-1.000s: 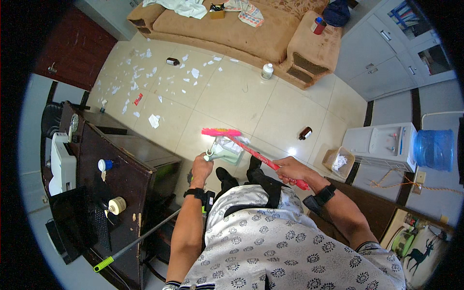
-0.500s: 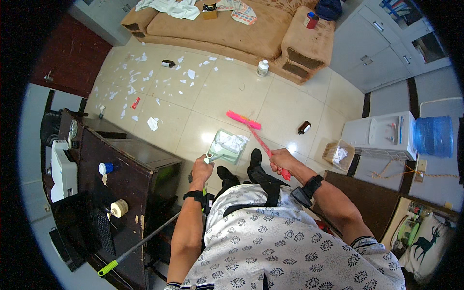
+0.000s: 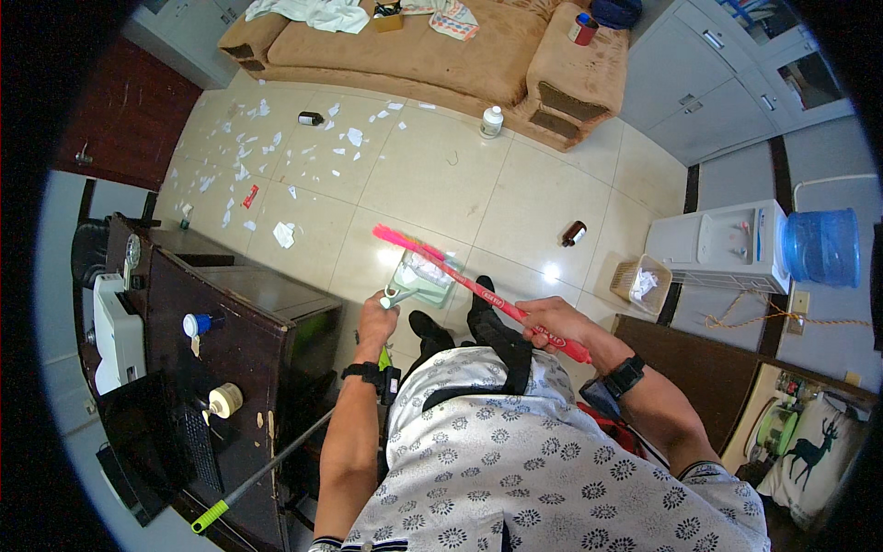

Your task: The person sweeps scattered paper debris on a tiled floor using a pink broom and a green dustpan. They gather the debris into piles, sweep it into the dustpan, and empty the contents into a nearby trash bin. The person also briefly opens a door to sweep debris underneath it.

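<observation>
My left hand (image 3: 375, 324) is closed round the upright handle of a pale green dustpan (image 3: 445, 296), which is low in front of my feet with white paper scraps in it. In my right hand (image 3: 559, 325) is the red handle of a broom (image 3: 480, 292). The broom slants up to the left across the dustpan, its pink bristles (image 3: 395, 236) over the pan's far left corner. Whether the bristles touch the pan or the floor I cannot tell. White paper scraps (image 3: 284, 235) and a red wrapper (image 3: 250, 196) are scattered on the tiles to the left.
Brown bottles lie at the far left (image 3: 311, 119) and to the right (image 3: 574, 234); a white bottle (image 3: 491, 122) stands by the sofa (image 3: 405, 60). A dark desk (image 3: 241, 336) borders my left. A wastebasket (image 3: 622, 287) stands by the water dispenser (image 3: 704, 241) on the right.
The broom has swung left and lifted, its bristles going from right of the dustpan to over its far left side. My right hand has shifted slightly right; both hands keep their grip.
</observation>
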Available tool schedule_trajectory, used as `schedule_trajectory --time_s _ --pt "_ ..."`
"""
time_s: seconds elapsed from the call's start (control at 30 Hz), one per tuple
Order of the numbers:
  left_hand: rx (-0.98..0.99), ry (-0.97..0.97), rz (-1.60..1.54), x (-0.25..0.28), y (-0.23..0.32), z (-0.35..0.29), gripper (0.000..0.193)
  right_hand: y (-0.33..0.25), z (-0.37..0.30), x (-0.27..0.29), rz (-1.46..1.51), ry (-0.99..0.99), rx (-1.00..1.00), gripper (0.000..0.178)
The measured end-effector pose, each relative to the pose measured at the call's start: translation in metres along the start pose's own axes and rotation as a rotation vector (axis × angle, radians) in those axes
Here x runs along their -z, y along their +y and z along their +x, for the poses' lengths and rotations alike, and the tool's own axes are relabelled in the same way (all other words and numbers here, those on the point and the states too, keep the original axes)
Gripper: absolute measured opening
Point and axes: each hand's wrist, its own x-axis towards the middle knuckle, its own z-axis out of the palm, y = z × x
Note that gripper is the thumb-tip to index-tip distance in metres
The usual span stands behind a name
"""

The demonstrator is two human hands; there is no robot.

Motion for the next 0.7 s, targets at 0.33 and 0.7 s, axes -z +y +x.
schedule_trajectory --time_s 0.33,0.7 --pt "0.003 0.043 0.163 0.017 0.014 -0.019 0.037 0.008 0.05 -0.007 -0.265 0.097 0.117 0.011" --pt "0.024 0.048 0.151 0.009 0.005 -0.015 0.035 0.016 0.071 -0.008 -0.303 -0.02 -0.031 0.008"
